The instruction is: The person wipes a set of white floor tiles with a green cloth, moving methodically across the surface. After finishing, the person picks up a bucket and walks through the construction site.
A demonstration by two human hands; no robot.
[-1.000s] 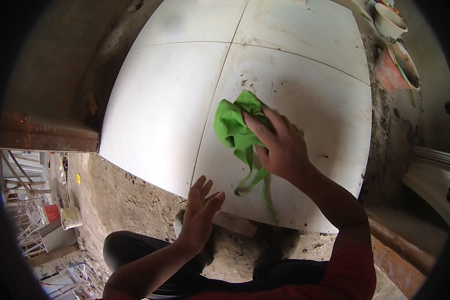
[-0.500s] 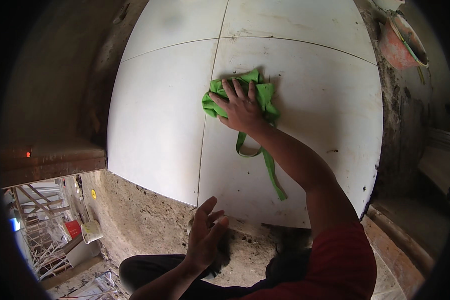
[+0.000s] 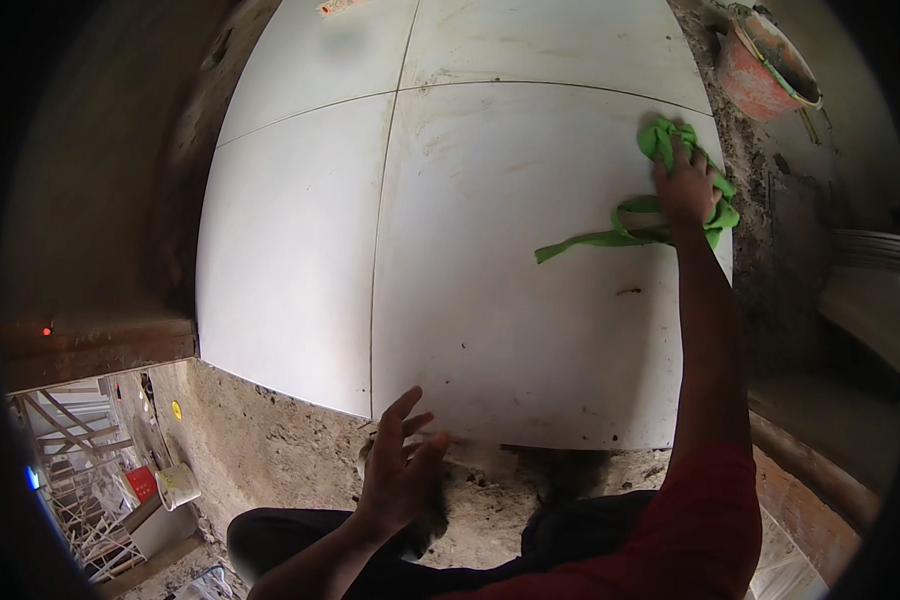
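While the right hand (image 3: 688,192), grip unclear, covers the crumpled green cloth (image 3: 658,137) at two o'clock on the square white tile (image 3: 510,250), overlapping strokes seem best, the left hand (image 3: 398,475), fingers apart, at seven.

Upper right, I get a worn reddish bucket (image 3: 755,85), mouth tilted toward me, cord-like strip across its rim. Right edge: pale stacked sheets (image 3: 867,290), too dim to identify. Lower right, a brown plank (image 3: 810,515). Left, a brown beam (image 3: 100,352). Lower left on my feed: rough bare ground (image 3: 290,425), small yellow disc (image 3: 176,410), whitish bucket (image 3: 177,487) just beside a red container (image 3: 141,484), jumbled pale poles (image 3: 90,520).
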